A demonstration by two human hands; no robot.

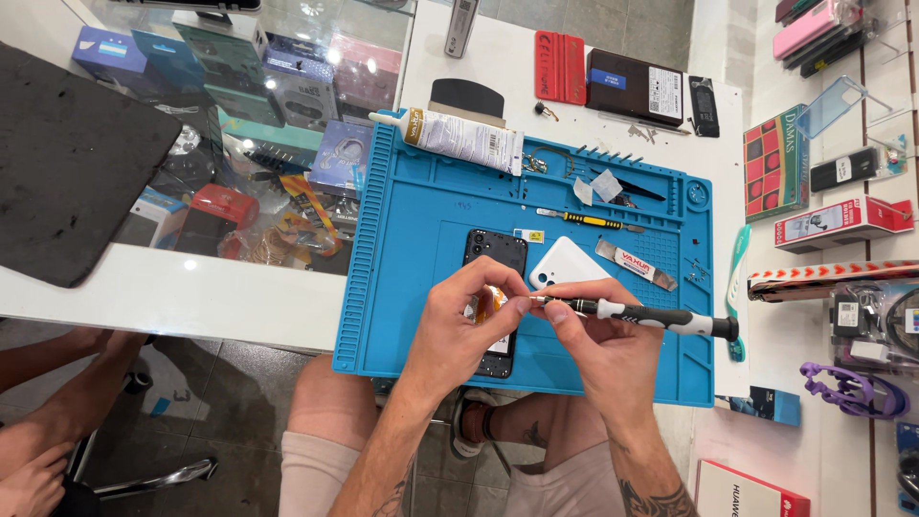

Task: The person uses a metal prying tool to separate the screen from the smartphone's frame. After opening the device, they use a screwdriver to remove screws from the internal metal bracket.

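Observation:
My right hand holds a black and white precision screwdriver lying level, its tip pointing left. My left hand pinches at that tip with thumb and fingers, and whatever sits between them is too small to tell. Both hands hover over an opened black phone lying on a blue repair mat. The phone's white back cover lies just to its right on the mat.
On the mat lie a yellow-handled tool, a metal pry blade and a white glue tube. A glass display case stands to the left, boxed accessories to the right. Another person's arm is at lower left.

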